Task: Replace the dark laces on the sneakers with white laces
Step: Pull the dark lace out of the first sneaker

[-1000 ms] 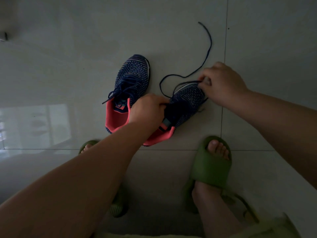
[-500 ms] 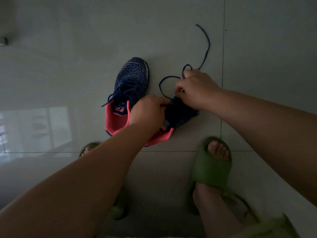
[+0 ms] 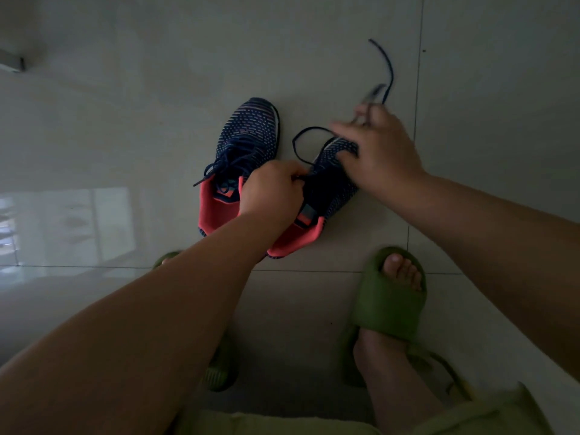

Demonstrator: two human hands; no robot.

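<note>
Two navy knit sneakers with coral heels lie on the floor. The left sneaker (image 3: 249,142) keeps its dark lace threaded and lies untouched. My left hand (image 3: 271,191) grips the right sneaker (image 3: 331,189) at its throat, fingers curled over the tongue. My right hand (image 3: 381,149) is blurred above that sneaker's toe. A dark lace (image 3: 299,141) loops out from the shoe. The lace rises from my right hand's upper fingers, and its tail curls away over the floor. No white lace is in view.
Pale glossy floor tiles (image 3: 125,120) surround the shoes. My feet in green slides (image 3: 389,306) stand just behind the sneakers, the left one mostly hidden under my forearm. A small grey object (image 3: 11,62) sits at the far left edge.
My right hand rose from the right sneaker's throat up and to the right, drawing the dark lace with it. The left hand stayed on the sneaker.
</note>
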